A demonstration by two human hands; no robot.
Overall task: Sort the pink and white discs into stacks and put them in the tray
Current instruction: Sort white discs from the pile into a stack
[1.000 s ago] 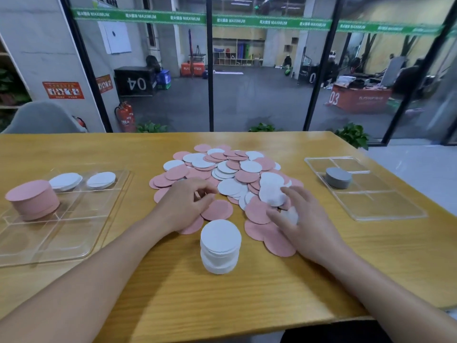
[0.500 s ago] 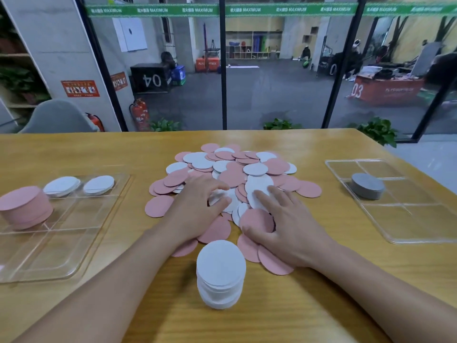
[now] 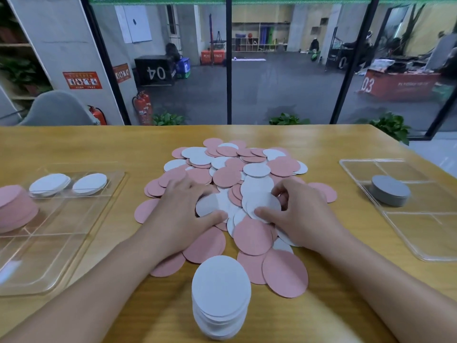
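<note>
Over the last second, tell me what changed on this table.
Both hands, left and right, slid further into the disc pile; the right now pinches a white disc. The white stack and both trays' stacks stayed put.

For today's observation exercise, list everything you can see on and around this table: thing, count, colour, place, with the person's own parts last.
Table: one, yellow wood, fills the foreground.
Loose discs: many, pink and white, heaped at the table's centre.
White stack: one, white, near edge, in front of the heap.
Left tray: one, clear, left side.
Pink stack: one, pink, in the left tray.
White piles: two, white, far compartments of the left tray.
Right tray: one, clear, right side.
Grey stack: one, grey, in the right tray.
Left hand: one, on the heap.
Right hand: one, pinching a white disc.
</note>
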